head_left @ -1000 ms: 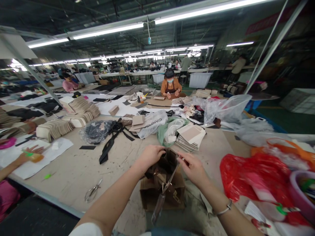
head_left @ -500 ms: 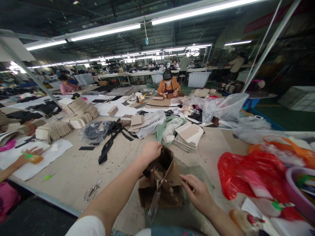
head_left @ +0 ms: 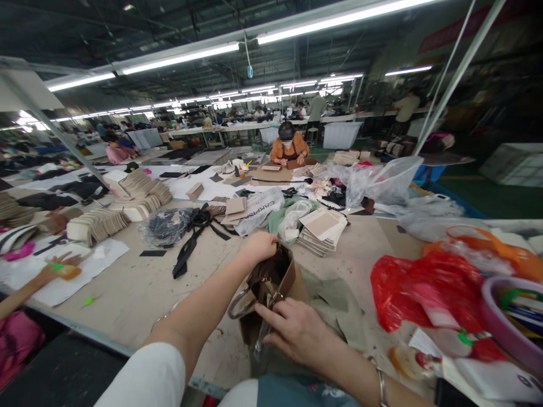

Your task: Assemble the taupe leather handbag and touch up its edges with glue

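Brown handbag (head_left: 278, 271) is standing on the worktable (head_left: 127, 294), close before the person. Left hand (head_left: 259, 247) is clamping its far top rim, holding the mouth open. Right hand (head_left: 297, 332) is lying half-curled on the near side by the metal fittings (head_left: 266, 281); grasp cannot be confirmed. Judgement: bracing the rim firmly and working the fittings gently is guarding against scuffs.

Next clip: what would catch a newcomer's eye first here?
Both hands work at a brown bag in the near centre: the left hand grips its top edge, the right hand rests on its front. A bright red plastic bag lies to the right, and stacks of beige cut pieces spread at far left.
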{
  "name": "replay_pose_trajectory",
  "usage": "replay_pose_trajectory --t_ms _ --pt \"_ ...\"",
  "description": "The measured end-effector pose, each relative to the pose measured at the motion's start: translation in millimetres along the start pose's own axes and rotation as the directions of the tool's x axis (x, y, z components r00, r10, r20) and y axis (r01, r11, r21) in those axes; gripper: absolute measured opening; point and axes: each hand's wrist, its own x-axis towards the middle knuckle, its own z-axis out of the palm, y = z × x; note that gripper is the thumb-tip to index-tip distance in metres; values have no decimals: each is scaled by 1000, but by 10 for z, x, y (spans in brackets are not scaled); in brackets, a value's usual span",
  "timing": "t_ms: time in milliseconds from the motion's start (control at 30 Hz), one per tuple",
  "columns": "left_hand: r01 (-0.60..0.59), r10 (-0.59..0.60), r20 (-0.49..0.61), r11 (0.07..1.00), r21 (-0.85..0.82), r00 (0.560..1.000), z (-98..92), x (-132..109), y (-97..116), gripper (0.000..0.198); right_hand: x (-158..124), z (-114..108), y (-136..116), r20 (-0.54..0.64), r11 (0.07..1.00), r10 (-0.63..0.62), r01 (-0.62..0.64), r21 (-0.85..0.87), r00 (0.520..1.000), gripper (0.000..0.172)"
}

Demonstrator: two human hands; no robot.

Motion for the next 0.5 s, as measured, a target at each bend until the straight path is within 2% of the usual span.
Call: replay_pose_trajectory --t_ms 167,233,333,433,500 --pt "65 -65 5 998 -7 998 -41 -25 -17 35 153 76 -239 -22 963 248 -249 -101 968 63" --pt "102 -102 8 995 -24 995 -46 -39 -45 35 123 155 -228 -19 934 334 -333 -129 943 58" --pt "155 -153 37 986 -64 988 -77 -72 -138 33 9 218 -42 -60 913 382 -387 -132 922 25" --pt "189 -176 120 975 -116 977 -147 -145 -281 25 -112 141 290 -201 926 367 -377 -10 908 29" --pt "199 -173 170 969 -145 970 -204 -218 -376 24 -158 33 487 -266 916 401 -388 101 876 33"
